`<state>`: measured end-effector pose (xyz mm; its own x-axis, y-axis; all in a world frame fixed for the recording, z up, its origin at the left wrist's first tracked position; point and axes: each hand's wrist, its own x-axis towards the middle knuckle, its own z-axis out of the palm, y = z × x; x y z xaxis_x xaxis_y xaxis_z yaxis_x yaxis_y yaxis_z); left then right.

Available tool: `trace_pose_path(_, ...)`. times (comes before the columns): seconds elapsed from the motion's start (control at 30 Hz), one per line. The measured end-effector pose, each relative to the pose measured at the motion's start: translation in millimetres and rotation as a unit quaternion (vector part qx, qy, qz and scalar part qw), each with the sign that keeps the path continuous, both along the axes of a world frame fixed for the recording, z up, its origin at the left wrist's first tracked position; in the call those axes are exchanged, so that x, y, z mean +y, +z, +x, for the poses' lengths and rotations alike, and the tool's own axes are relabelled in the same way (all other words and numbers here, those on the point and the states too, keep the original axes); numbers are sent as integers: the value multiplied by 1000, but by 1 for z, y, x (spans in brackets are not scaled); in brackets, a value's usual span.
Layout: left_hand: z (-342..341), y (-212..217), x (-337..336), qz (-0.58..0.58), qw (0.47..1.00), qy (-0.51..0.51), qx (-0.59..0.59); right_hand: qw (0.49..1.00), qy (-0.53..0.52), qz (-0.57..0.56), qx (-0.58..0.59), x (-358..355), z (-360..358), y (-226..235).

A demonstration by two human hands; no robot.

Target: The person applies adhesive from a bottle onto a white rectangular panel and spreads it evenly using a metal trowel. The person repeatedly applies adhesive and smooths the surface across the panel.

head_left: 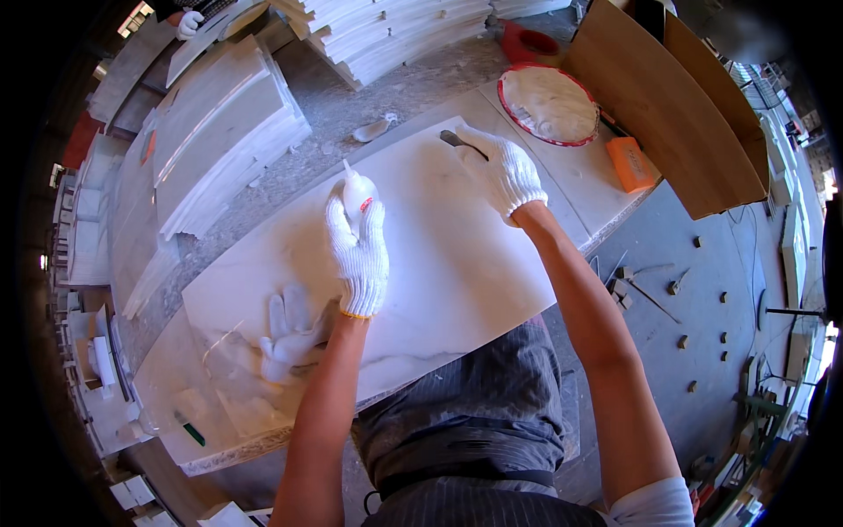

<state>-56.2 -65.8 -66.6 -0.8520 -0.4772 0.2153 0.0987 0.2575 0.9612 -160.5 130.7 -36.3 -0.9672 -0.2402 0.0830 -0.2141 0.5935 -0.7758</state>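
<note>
My left hand (358, 250), in a white knitted glove, is closed around a small white squeeze bottle (360, 189) with its pointed nozzle aimed away from me. My right hand (502, 171), gloved the same way, grips a small tool with a dark flat end (451, 138) sticking out past the fingers; its exact kind is hidden. Both hands are over a smooth white stone slab (439, 263) that lies on the worktable. A loose white glove (294, 334) rests on the slab, left of my left forearm.
Beyond my right hand are a round red-rimmed container of white paste (549, 104), an orange box (630, 164) and a large cardboard box (676, 97). Stacked stone slabs (233, 132) stand at the left and far side. A co-worker's gloved hand (189, 25) shows at top left. A green marker (189, 428) lies lower left.
</note>
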Motion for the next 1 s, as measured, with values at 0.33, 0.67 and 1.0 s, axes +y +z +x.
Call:
trace_pose_path(0.33, 0, 3, 1, -13, 1000, 4, -22, 978, -12, 157, 137, -17, -3, -15)
trace_pose_path(0.67, 1, 8, 2, -37, 999, 14, -31, 994, 42, 100, -1, -3, -7, 2)
trace_pose_path(1.0, -1, 10, 6, -11, 999, 17, -32, 994, 57, 89, -15, -11, -17, -6)
